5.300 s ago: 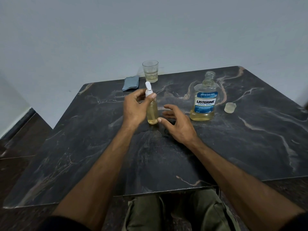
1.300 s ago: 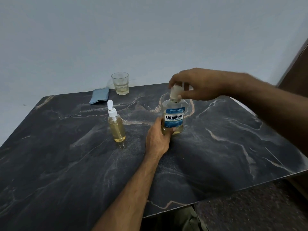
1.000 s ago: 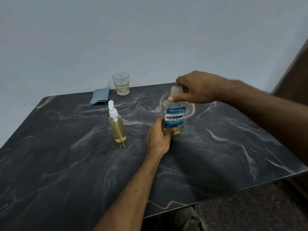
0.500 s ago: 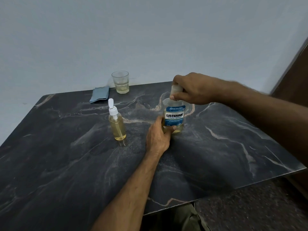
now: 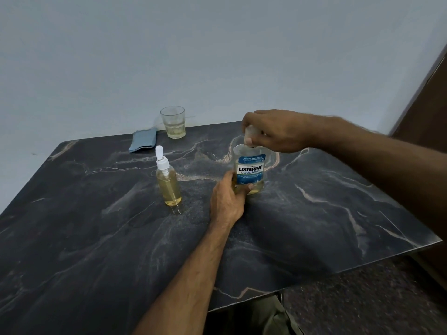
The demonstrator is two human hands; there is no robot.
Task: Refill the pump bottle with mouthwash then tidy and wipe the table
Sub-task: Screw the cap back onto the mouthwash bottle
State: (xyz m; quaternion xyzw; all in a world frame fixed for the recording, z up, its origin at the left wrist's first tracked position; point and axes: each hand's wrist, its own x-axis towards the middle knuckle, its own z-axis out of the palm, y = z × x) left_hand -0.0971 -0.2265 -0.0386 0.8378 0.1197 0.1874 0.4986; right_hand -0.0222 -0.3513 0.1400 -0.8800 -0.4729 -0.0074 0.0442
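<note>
So we've got the mouthwash bottle [image 5: 249, 172] standing mid-frame on the dark marble bench [image 5: 314, 213], our left hand [image 5: 226, 201] wrapped round its base and right hand [image 5: 275, 131] fingers pinching the cap [image 5: 249, 132] on top. The pump bottle [image 5: 168, 184] stands just left; glass [image 5: 173, 122] and blue cloth [image 5: 142, 140] sit upper left.

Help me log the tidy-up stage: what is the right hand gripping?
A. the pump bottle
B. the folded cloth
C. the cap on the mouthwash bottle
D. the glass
C: the right hand curls round the cap on top of the mouthwash bottle, while the left hand holds that bottle near its base.
</note>
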